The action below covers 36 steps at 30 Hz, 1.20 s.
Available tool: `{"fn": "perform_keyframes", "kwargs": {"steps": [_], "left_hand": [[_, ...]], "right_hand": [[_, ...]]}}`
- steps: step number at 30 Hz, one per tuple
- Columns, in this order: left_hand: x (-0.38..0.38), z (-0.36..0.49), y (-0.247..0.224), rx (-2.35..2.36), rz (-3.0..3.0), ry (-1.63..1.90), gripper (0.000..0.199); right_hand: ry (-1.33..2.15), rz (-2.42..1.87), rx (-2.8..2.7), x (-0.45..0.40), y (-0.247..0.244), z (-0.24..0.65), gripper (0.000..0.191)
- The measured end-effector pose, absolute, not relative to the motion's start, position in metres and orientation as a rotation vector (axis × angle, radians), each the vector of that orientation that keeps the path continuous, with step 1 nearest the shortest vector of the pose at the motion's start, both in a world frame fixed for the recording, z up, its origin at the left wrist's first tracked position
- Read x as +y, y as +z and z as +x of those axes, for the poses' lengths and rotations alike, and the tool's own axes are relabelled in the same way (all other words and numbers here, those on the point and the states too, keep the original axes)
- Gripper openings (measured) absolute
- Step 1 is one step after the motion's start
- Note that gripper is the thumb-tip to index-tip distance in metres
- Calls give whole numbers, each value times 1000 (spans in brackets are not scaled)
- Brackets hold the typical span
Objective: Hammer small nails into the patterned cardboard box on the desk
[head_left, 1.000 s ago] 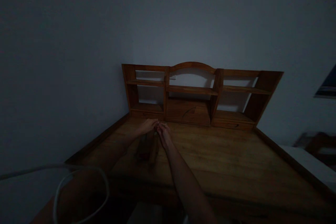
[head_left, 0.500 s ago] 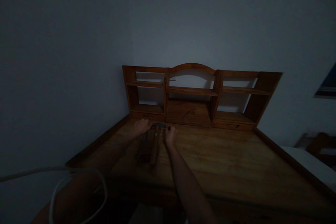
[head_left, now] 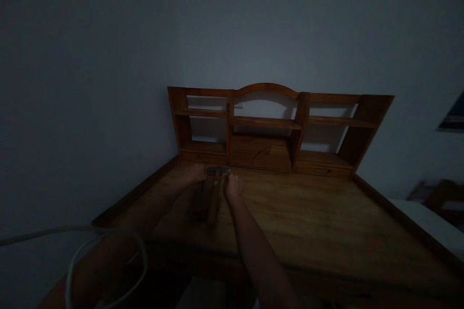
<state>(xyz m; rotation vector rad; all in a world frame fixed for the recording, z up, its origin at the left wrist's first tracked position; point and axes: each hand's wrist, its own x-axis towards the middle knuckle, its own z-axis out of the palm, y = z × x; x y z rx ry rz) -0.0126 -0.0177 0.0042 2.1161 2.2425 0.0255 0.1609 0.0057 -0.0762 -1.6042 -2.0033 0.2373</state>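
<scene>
A hammer (head_left: 213, 198) lies on the desk, its metal head at the far end and its wooden handle running towards me. Left of the handle, partly under it, is a dark brown box-like block (head_left: 201, 200). Beside the left end of the hammer head is my left hand (head_left: 195, 173), its fingers closed; the dim light hides what is in them. My right hand (head_left: 234, 186) is curled just right of the handle, below the head's right end. Whatever it may grip is hidden.
A wooden desk (head_left: 308, 217) spreads out before me, with a shelf unit (head_left: 266, 125) with drawers along its back. A pale cable (head_left: 105, 230) loops across the lower left, in front of my left arm. Pale walls stand behind and to the left.
My right hand has shifted slightly down, away from the right end of the hammer head. My left hand has moved a little left. The view has tilted slightly.
</scene>
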Motion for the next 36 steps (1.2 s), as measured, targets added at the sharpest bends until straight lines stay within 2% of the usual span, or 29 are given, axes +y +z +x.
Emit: {"fn": "perform_keyframes", "kwargs": {"steps": [14, 22, 27, 32, 36], "left_hand": [[-8, -22, 2, 2252, 2117, -3, 36], [1, -29, -2, 2259, 2123, 98, 34], [-1, -29, -3, 2216, 2192, 239, 30], [4, -25, -11, 1893, 2348, 552, 15], [8, -18, -15, 1776, 2399, 760, 21]], "right_hand": [[164, -1601, -2043, 6, -81, 158, 24], [132, -1393, -1996, -2, -72, 152, 38], [127, -1156, -2024, -4, -68, 147, 38], [174, -1008, -2056, 1, -74, 143, 30], [217, -1027, -1976, 6, -79, 141, 27]]}}
